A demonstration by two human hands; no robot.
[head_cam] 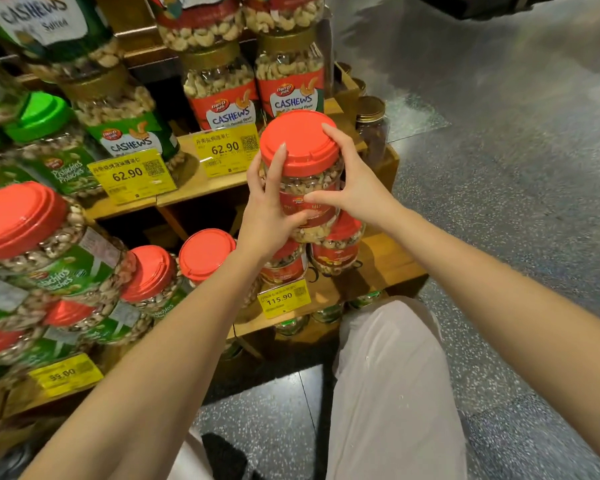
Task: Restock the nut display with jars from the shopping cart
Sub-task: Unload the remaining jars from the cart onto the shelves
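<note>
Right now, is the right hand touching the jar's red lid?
Touching. Head view: right hand index finger lies on the red lid, thumb on the jar.

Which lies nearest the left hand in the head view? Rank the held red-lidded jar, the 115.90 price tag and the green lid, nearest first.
1. The red-lidded jar, gripped by the left hand itself.
2. The 115.90 price tag, just below, on the lower shelf.
3. The green lid, far off to the left.
</note>
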